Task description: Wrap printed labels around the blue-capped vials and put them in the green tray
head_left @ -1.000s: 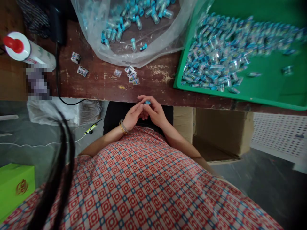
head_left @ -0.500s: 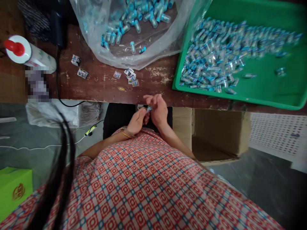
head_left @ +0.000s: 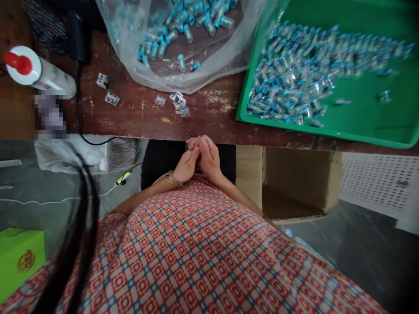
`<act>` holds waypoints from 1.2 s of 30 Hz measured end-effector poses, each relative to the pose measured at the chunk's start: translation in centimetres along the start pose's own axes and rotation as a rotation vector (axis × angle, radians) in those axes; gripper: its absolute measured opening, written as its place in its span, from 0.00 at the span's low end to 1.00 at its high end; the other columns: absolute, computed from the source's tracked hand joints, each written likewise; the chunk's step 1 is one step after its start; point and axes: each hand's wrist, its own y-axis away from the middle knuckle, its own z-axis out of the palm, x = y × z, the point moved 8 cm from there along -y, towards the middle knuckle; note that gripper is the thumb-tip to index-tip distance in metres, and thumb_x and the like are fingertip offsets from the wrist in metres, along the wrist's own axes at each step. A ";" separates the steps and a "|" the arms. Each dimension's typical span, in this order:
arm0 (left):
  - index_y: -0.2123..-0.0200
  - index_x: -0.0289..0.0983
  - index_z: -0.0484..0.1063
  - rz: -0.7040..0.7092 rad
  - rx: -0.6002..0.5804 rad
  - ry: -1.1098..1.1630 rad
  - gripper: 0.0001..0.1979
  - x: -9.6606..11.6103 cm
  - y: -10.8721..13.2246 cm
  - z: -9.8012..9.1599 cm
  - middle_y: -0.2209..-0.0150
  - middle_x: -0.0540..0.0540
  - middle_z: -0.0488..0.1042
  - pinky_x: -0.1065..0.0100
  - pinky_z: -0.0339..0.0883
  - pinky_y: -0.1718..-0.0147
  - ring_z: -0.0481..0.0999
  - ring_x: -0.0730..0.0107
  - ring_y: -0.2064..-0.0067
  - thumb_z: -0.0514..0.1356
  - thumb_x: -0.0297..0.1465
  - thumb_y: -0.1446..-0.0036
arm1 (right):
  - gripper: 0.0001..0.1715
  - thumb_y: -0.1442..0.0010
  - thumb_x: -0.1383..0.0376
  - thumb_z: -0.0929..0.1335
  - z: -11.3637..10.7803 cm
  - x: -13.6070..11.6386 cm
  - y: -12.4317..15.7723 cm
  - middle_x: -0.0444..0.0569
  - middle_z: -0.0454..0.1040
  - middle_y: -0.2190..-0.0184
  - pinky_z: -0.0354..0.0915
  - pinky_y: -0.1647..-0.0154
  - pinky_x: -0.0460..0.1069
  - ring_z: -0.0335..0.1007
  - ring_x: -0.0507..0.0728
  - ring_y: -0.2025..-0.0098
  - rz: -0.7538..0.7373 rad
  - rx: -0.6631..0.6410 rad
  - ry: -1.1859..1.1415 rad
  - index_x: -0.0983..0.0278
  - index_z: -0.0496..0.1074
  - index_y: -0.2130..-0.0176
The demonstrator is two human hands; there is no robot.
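My left hand (head_left: 186,166) and my right hand (head_left: 208,158) meet just below the table's front edge, above my lap. Both are closed, with the fingers pressed together and the right fingers folded over the left fingertips. The small blue-capped tube between them is hidden by the fingers now; its pale blue showed there half a second earlier. Beyond the hands, small printed stickers (head_left: 179,104) lie on the table. A clear plastic bag (head_left: 209,80) farther back holds many clear tubes with blue caps (head_left: 163,49).
A green tray (head_left: 353,131) at the right holds a heap of labelled tubes (head_left: 278,93). A white bottle with a red cap (head_left: 54,78) stands at the left by a black cable (head_left: 78,109). An open cardboard box (head_left: 294,183) sits under the table (head_left: 216,131).
My right hand has turned and drawn in toward my left, and its fingers have folded over. The pale blue tube between the hands has gone out of sight.
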 end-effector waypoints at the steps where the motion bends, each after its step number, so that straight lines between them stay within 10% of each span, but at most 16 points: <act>1: 0.68 0.39 0.70 0.022 0.029 -0.032 0.34 0.2 0.1 -0.1 0.75 0.48 0.65 0.64 0.64 0.77 0.68 0.68 0.73 0.53 0.66 0.38 | 0.32 0.29 0.38 0.60 -0.1 0.0 -0.2 0.46 0.74 0.69 0.74 0.44 0.56 0.78 0.57 0.56 -0.008 0.019 -0.006 0.58 0.66 0.71; 9: 0.71 0.40 0.63 -0.088 0.007 0.149 0.34 -1.2 0.3 0.1 0.79 0.50 0.61 0.65 0.63 0.80 0.65 0.72 0.78 0.46 0.65 0.35 | 0.25 0.28 0.41 0.62 0.5 1.0 1.2 0.46 0.77 0.46 0.66 0.81 0.47 0.66 0.46 0.78 0.117 -0.347 -0.017 0.54 0.72 0.48; 15: 0.67 0.39 0.69 -0.070 0.027 0.020 0.33 -1.6 0.7 0.0 0.76 0.49 0.64 0.63 0.62 0.78 0.66 0.70 0.75 0.50 0.65 0.36 | 0.38 0.31 0.33 0.56 -0.3 1.7 0.8 0.50 0.80 0.59 0.75 0.67 0.50 0.78 0.55 0.61 0.103 -0.026 -0.017 0.59 0.72 0.65; 19: 0.69 0.39 0.68 -0.027 -0.080 0.039 0.32 -0.7 0.8 0.8 0.76 0.49 0.66 0.64 0.63 0.76 0.67 0.71 0.75 0.52 0.62 0.34 | 0.44 0.32 0.30 0.51 0.0 2.0 -0.1 0.50 0.79 0.65 0.74 0.73 0.50 0.79 0.57 0.63 0.175 -0.107 -0.108 0.59 0.70 0.71; 22: 0.63 0.39 0.69 0.050 -0.084 0.117 0.27 0.9 0.4 0.3 0.73 0.49 0.69 0.66 0.65 0.74 0.69 0.72 0.73 0.55 0.59 0.33 | 0.35 0.31 0.33 0.57 -1.2 1.4 -0.4 0.46 0.81 0.55 0.75 0.71 0.50 0.77 0.54 0.67 0.153 -0.156 -0.077 0.55 0.74 0.58; 27: 0.58 0.39 0.69 0.121 -0.002 0.063 0.24 2.2 -0.2 -1.3 0.68 0.50 0.72 0.70 0.65 0.71 0.71 0.74 0.69 0.62 0.55 0.36 | 0.24 0.31 0.41 0.66 -4.3 -0.6 -1.0 0.46 0.82 0.51 0.73 0.40 0.55 0.79 0.57 0.47 -0.027 -0.085 0.088 0.55 0.78 0.53; 36: 0.55 0.40 0.77 0.202 0.165 -0.201 0.15 2.9 -0.1 -3.1 0.62 0.46 0.77 0.67 0.67 0.64 0.72 0.69 0.65 0.68 0.42 0.39 | 0.11 0.35 0.54 0.73 -5.0 -0.5 -1.5 0.45 0.85 0.56 0.73 0.43 0.56 0.81 0.58 0.52 0.007 -0.174 0.199 0.56 0.84 0.59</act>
